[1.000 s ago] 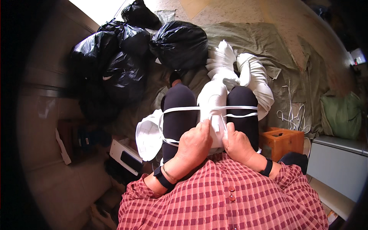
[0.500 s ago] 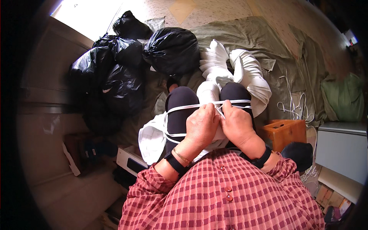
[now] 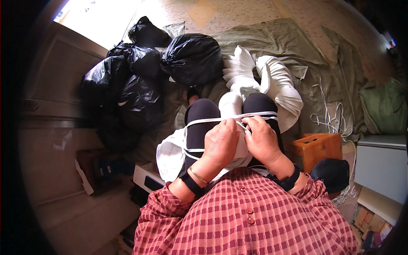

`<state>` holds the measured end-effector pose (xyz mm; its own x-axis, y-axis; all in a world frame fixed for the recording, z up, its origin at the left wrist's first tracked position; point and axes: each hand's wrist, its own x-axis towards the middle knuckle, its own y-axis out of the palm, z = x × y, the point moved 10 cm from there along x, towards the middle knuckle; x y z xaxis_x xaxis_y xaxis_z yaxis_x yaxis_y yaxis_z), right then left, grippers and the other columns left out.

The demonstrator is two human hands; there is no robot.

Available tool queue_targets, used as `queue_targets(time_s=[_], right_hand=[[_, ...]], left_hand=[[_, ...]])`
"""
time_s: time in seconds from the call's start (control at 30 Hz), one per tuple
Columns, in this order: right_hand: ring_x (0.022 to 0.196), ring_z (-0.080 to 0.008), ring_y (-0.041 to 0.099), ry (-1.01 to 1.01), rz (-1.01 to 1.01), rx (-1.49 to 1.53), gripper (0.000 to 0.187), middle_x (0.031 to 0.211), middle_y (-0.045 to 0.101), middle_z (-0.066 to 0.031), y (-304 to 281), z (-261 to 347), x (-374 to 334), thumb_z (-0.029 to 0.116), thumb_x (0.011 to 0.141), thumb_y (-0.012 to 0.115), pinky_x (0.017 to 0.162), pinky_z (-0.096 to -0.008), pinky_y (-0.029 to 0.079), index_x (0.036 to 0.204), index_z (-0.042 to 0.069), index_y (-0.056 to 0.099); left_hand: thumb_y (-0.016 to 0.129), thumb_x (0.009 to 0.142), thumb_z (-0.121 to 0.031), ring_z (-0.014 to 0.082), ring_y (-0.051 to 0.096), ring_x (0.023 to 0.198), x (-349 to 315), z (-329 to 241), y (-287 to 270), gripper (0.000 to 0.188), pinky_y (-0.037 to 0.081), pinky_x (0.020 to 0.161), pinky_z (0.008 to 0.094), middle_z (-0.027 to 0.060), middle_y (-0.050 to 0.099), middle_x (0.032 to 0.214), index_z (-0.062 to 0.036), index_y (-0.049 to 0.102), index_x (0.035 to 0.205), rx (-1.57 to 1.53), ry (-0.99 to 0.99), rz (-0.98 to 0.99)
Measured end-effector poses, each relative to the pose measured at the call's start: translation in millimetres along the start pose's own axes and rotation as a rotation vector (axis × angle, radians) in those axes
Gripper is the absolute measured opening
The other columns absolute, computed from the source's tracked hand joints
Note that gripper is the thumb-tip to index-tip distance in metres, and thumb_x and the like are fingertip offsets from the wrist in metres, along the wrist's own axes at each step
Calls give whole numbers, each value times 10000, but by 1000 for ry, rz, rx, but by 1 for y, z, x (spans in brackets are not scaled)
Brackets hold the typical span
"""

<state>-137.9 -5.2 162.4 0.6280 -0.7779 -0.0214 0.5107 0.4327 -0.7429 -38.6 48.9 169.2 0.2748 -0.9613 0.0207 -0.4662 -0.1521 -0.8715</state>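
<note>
A flat white cord (image 3: 204, 121) runs across both of my dark-clad knees and over a white bundle (image 3: 230, 111) that lies between them. My left hand (image 3: 222, 142) is closed, its fingertips pinching the cord above the bundle. Beside it, my right hand (image 3: 262, 140) is bent round the cord, thumb and forefinger together near the crossing point. Whether the cord is knotted is hidden by the fingers. Beyond my knees, nested white curved pieces (image 3: 281, 80) lie in fanned stacks, and more white pieces (image 3: 170, 155) show beside my left thigh.
Several full black bags (image 3: 193, 59) stand at the far left on a grey-green sheet (image 3: 272, 38). To my right are a wooden stool (image 3: 318, 146), a dark mesh item (image 3: 330, 175), loose white cord (image 3: 331, 121), a green sack (image 3: 384, 108) and a grey box (image 3: 380, 165).
My right hand's fingers have loosened and lifted slightly, bending more at the cord. My left hand stays closed at nearly the same place. The view has shifted a little.
</note>
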Motion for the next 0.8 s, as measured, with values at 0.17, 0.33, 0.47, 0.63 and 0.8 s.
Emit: queue_targets(time_s=[0.17,0.33,0.47,0.63,0.8], right_hand=[[940,-375,641,14,-37,131,245,1068,614,-170,5,-8,-2,52,841,600,823,-468,518,1085,30,621],[877,-330,632,4,-121,-14,264,985,611,-118,3,-3,-5,28,821,643,762,-426,514,1083,45,622],[896,-339,631,-18,-76,-8,248,1000,606,-130,4,-4,-4,46,829,638,783,-430,516,1077,40,626],[870,-339,640,-131,-67,-3,236,982,610,-134,-3,8,-5,50,852,602,749,-429,524,1086,48,635],[836,-343,646,-184,-35,-124,207,933,624,-140,0,13,0,44,868,572,713,-422,526,1055,50,660]], left_hand=[[649,855,-162,309,668,733,4,-9,5,181,533,643,395,154,637,786,-30,534,899,75,57,-17],[687,857,-216,329,665,807,5,1,11,219,523,707,421,141,652,863,-58,556,934,29,-26,4],[690,856,-213,333,667,813,1,1,6,212,524,709,420,145,658,872,-65,568,945,-10,-46,-25],[678,868,-218,336,666,798,1,0,3,207,527,694,417,149,655,856,-59,569,942,-5,-23,-32],[633,894,-216,317,670,782,3,-4,12,206,533,675,401,153,643,837,-31,554,939,106,26,5]])
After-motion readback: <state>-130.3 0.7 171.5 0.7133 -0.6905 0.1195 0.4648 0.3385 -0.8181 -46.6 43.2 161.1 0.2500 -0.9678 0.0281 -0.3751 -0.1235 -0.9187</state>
